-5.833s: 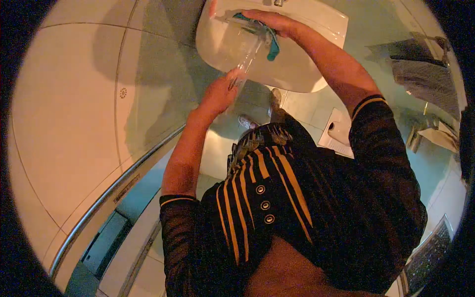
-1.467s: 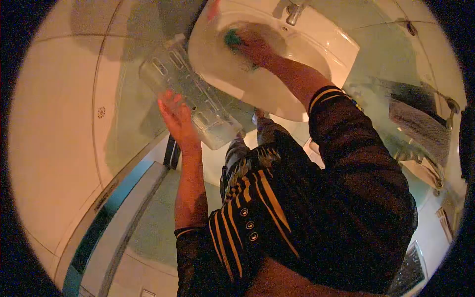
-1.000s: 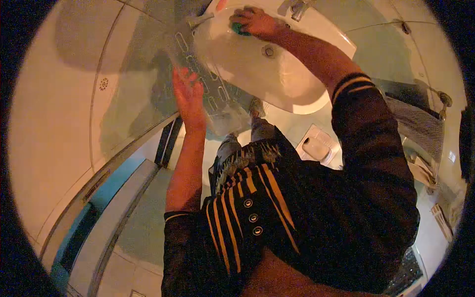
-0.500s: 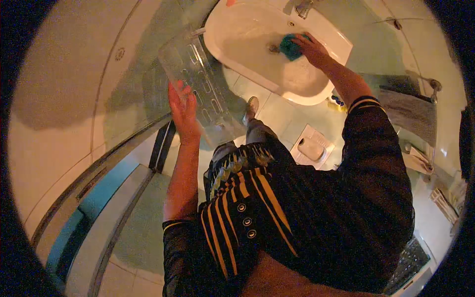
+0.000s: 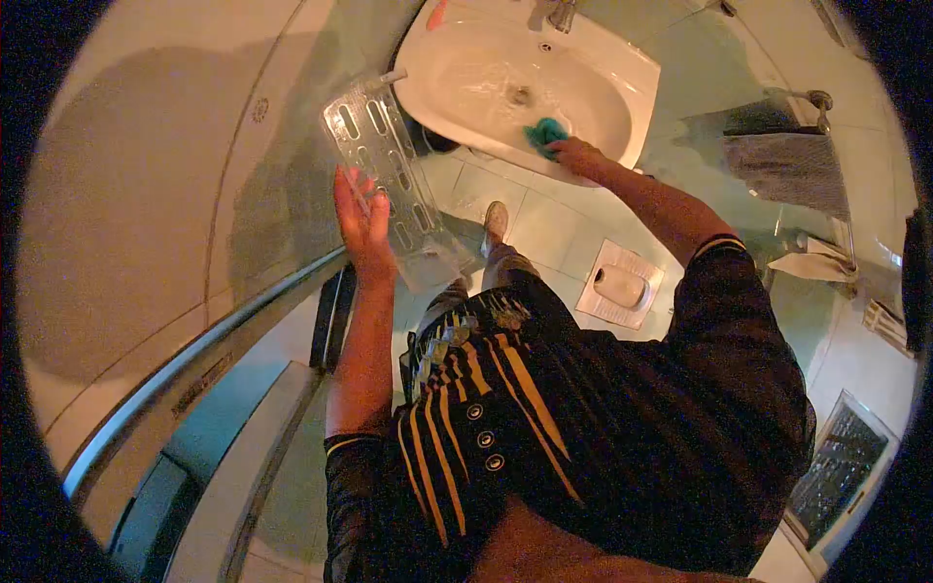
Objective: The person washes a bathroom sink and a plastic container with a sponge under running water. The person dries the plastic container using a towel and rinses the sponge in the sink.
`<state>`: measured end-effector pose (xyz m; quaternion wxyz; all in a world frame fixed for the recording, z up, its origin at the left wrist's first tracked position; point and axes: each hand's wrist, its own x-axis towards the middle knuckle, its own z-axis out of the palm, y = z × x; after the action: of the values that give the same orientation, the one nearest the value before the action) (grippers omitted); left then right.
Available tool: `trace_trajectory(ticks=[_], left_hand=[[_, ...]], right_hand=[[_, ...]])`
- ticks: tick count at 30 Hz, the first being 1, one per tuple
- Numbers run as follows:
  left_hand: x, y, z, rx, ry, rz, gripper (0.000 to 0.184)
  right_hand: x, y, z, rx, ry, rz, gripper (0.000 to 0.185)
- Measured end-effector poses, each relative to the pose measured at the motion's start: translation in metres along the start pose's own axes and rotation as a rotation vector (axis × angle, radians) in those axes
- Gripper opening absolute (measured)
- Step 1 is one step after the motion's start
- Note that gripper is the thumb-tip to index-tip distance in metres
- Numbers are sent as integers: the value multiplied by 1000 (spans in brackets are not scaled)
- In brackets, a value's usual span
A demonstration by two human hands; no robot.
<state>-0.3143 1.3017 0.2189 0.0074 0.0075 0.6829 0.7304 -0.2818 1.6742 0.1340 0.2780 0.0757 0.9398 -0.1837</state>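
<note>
My left hand (image 5: 363, 222) grips the edge of a clear plastic shelf (image 5: 420, 216) with long slots, holding it tilted beside the sink. The fingers wrap its near side, and part of the shelf lies behind them. A crumpled teal scrubbing cloth (image 5: 546, 134) is in my right hand (image 5: 580, 158), low over the front part of the white sink (image 5: 466, 92). The fingers are closed on the cloth, with some of it sticking out past them. Around the drain, the basin looks wet.
A metal faucet (image 5: 561, 16) stands at the sink's back edge. A squat toilet (image 5: 620, 286) is set in the tiled floor. On the right wall a grey towel (image 5: 787, 173) hangs from a rail. A door frame (image 5: 209, 364) runs along the left.
My right hand has moved with the teal cloth from near the drain and back of the basin toward its front edge. The shelf stays in my left hand, turned slightly.
</note>
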Motion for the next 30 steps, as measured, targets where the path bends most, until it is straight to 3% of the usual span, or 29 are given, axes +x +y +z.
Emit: trace_trajectory(ticks=[3,5,7,9,11,14,16,17,19,21,22,26,28,29,30], left_hand=[[4,-11,0,-14,3,-47,59],[7,-19,2,-90,41,-52,59],[9,-10,4,-40,27,-62,59],[11,-12,5,14,15,-76,59],[15,-21,6,-11,-31,-16,61],[17,-21,19,-79,75,-140,63],[21,-22,23,-38,77,-143,64],[21,-21,24,-2,79,-146,66],[20,-18,28,-2,95,-169,66],[22,-18,29,-12,119,-189,66],[23,-20,29,34,91,-183,67],[23,-31,33,26,95,-177,67],[22,-37,37,-63,123,-229,67],[26,-40,42,-164,150,-267,67],[26,-38,44,-166,150,-261,67]], right_hand=[[45,2,21,-26,-87,-178,36],[57,-26,15,224,-111,-36,36],[64,-68,1,228,-46,-204,33],[125,-65,33,6,158,-647,30],[108,-124,-11,397,86,-432,28],[142,-171,-19,537,219,-294,22],[183,-182,-16,974,523,-35,15],[194,-179,-17,983,512,-33,15],[205,-177,-32,1081,1037,59,12],[214,-151,-41,698,1379,-243,12],[222,-137,-36,734,1121,-24,14],[226,-96,-30,588,841,-99,14],[236,-72,-26,599,570,-315,18],[237,-66,-36,595,581,-321,18],[220,-75,-56,626,312,-187,20]])
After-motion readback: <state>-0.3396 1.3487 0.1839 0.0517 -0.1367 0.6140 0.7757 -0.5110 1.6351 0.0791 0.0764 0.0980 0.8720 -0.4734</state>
